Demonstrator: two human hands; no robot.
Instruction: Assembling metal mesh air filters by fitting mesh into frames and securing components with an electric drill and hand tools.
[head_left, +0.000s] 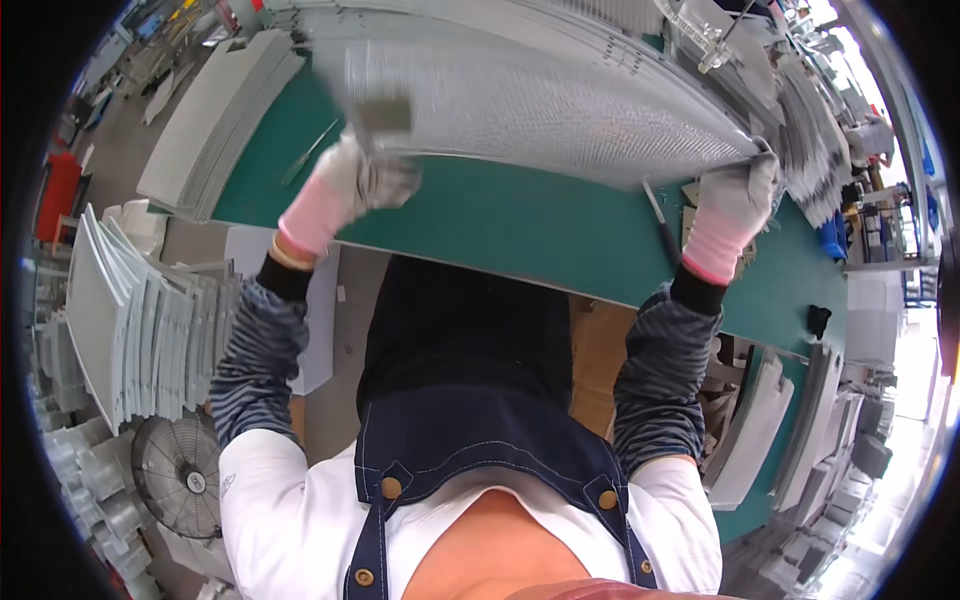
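Both my hands wear pale gloves with pink cuffs. A large grey perforated metal panel point(540, 110) is held up at a tilt over the green tabletop. My right hand point(742, 190) is closed on its near right corner. My left hand point(365, 185) is curled at its near left corner, somewhat smeared by motion. A blurred olive-brown patch point(386, 115) shows just above the left hand; I cannot tell what it is. Below the panel, near my right hand, lies a dark-handled tool point(660, 220) with a pale shaft.
A thin screwdriver-like tool point(310, 150) lies on the green table point(480, 215). Stacked pale panels point(215, 125) occupy its left end; more metal sheets point(815, 150) stand at the right. Upright panels point(150, 320) and a round fan point(180, 475) are at lower left.
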